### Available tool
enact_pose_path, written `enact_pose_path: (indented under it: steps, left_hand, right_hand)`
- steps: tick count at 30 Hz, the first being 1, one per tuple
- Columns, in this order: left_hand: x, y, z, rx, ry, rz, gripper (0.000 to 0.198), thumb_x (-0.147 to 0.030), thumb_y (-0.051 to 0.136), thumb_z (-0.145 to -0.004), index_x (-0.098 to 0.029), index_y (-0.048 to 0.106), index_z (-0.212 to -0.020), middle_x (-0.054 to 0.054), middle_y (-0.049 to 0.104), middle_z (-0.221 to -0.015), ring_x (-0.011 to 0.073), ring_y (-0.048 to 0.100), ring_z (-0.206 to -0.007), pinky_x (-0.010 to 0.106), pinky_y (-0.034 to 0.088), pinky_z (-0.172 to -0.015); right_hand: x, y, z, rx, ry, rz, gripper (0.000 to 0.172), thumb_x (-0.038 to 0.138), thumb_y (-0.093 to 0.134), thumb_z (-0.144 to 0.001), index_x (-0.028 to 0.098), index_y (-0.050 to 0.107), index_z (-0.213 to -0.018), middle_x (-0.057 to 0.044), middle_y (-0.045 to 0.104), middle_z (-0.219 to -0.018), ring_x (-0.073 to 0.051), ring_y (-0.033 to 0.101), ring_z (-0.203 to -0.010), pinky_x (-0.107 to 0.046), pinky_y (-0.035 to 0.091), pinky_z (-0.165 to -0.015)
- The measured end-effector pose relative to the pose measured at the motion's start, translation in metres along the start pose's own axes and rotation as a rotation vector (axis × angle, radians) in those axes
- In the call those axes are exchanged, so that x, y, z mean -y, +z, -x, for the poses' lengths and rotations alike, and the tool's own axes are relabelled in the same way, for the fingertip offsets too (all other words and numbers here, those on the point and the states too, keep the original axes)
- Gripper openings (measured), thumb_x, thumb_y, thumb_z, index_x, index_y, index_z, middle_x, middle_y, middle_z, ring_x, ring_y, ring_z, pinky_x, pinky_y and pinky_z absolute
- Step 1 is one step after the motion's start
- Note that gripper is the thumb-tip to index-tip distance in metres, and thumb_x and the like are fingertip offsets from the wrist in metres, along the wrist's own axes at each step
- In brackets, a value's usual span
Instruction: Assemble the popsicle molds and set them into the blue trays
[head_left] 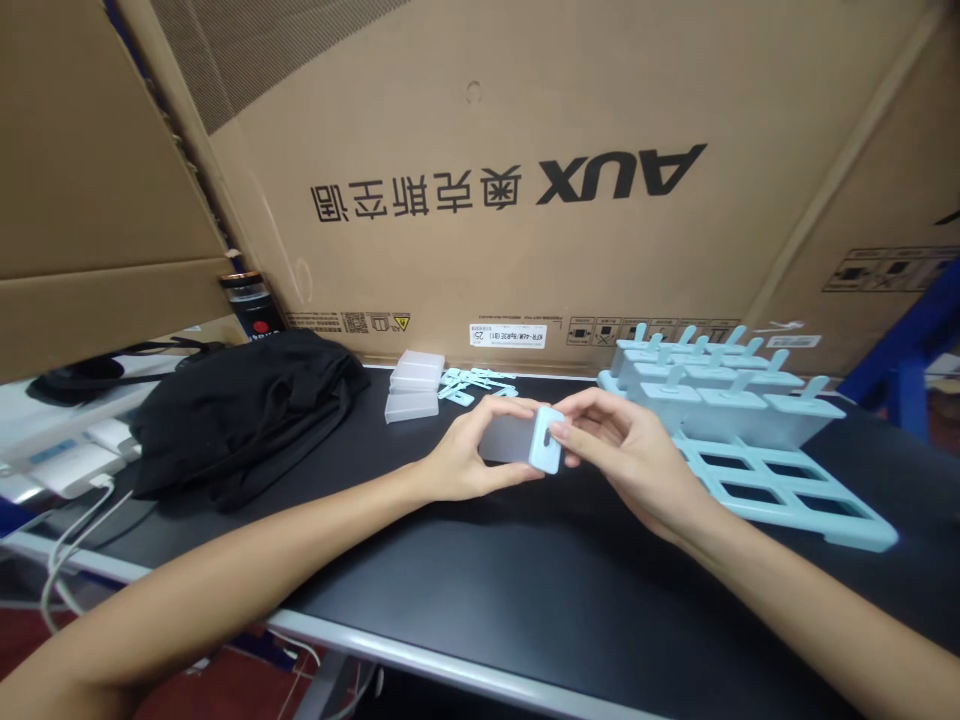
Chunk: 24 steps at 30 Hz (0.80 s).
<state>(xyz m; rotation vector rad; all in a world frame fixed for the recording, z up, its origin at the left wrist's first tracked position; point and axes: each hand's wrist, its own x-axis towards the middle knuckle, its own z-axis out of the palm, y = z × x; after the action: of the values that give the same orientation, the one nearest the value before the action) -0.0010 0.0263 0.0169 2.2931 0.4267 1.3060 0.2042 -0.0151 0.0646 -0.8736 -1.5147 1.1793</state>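
Note:
My left hand (469,455) is closed round a frosted translucent plastic cup (504,438), held sideways above the black table (465,580). My right hand (626,450) pinches a light blue lid piece (546,440) with a slot in it, pressed against the cup's open end. Both hands meet at the table's middle. To the right lies a light blue tray (787,495) with rectangular openings, and several filled moulds with blue handles (712,390) stand in its far rows.
A stack of translucent cups (412,385) and loose blue lid pieces (476,385) lie at the back. Black cloth (240,415) lies at the left, with a dark bottle (251,305) behind it. Large cardboard boxes (525,180) wall the back. Cables hang off the left edge.

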Motion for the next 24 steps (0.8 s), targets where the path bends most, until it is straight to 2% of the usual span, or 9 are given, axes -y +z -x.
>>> enact_pose_path:
  steps: [5,8,11,15,18,21,24]
  left_hand:
    - [-0.001,-0.001,0.004,0.043,0.005,-0.018,0.053,-0.033,0.067,-0.088,-0.026,0.040,-0.133,0.013,0.053,-0.134,0.0259,0.054,-0.125,0.047,0.044,-0.107]
    - [-0.001,-0.004,0.005,0.117,0.015,-0.058,0.053,-0.037,0.057,-0.094,-0.028,0.035,-0.140,0.013,0.051,-0.137,0.0259,0.052,-0.127,0.047,0.043,-0.107]
    - [-0.001,-0.006,0.003,0.189,0.047,-0.073,0.041,-0.042,0.050,-0.097,-0.026,0.045,-0.135,0.012,0.056,-0.132,0.0252,0.053,-0.125,0.045,0.044,-0.105]
    - [0.000,-0.008,0.003,0.188,0.063,0.002,0.036,-0.046,0.055,-0.094,-0.024,0.055,-0.123,0.010,0.065,-0.115,0.0218,0.062,-0.108,0.038,0.050,-0.096]
    - [-0.002,-0.009,0.004,0.198,0.007,-0.004,0.034,-0.046,0.057,-0.093,-0.022,0.058,-0.117,0.009,0.068,-0.110,0.0206,0.065,-0.102,0.035,0.050,-0.093]
    - [-0.009,-0.009,0.006,0.240,-0.035,-0.101,0.032,-0.046,0.058,-0.091,-0.020,0.060,-0.109,0.007,0.070,-0.104,0.0185,0.066,-0.096,0.031,0.050,-0.091]
    - [-0.016,-0.007,0.007,0.304,-0.006,-0.190,0.030,-0.045,0.060,-0.088,-0.019,0.063,-0.101,0.004,0.070,-0.096,0.0151,0.066,-0.085,0.025,0.050,-0.083]
  right_hand:
    - [-0.005,0.003,0.000,0.026,0.033,-0.049,0.037,0.044,0.082,-0.073,0.018,0.062,-0.091,-0.002,0.059,-0.086,-0.012,0.057,-0.073,-0.024,0.054,-0.063]
    - [-0.008,0.003,0.000,0.036,0.055,-0.068,0.038,0.045,0.081,-0.074,0.018,0.059,-0.091,-0.001,0.058,-0.087,-0.011,0.057,-0.074,-0.024,0.054,-0.064]
    - [-0.011,0.004,0.001,0.056,0.081,-0.083,0.040,0.047,0.079,-0.075,0.019,0.056,-0.091,-0.001,0.057,-0.090,-0.011,0.057,-0.074,-0.025,0.055,-0.065]
    - [-0.017,0.007,0.002,0.121,0.119,-0.091,0.042,0.046,0.080,-0.074,0.019,0.055,-0.093,0.000,0.057,-0.089,-0.010,0.059,-0.072,-0.026,0.055,-0.066]
    - [-0.022,0.004,0.001,0.180,0.126,-0.065,0.039,0.048,0.075,-0.079,0.019,0.054,-0.096,0.000,0.059,-0.085,-0.012,0.061,-0.071,-0.027,0.055,-0.067]
    - [-0.025,-0.006,-0.008,0.221,0.099,0.073,0.035,0.051,0.061,-0.089,0.019,0.056,-0.101,-0.003,0.061,-0.084,-0.015,0.063,-0.073,-0.032,0.055,-0.070]
    - [-0.026,-0.020,-0.032,0.209,-0.020,0.516,0.025,0.041,0.052,-0.093,0.018,0.061,-0.100,-0.005,0.066,-0.089,-0.017,0.064,-0.077,-0.033,0.053,-0.073]
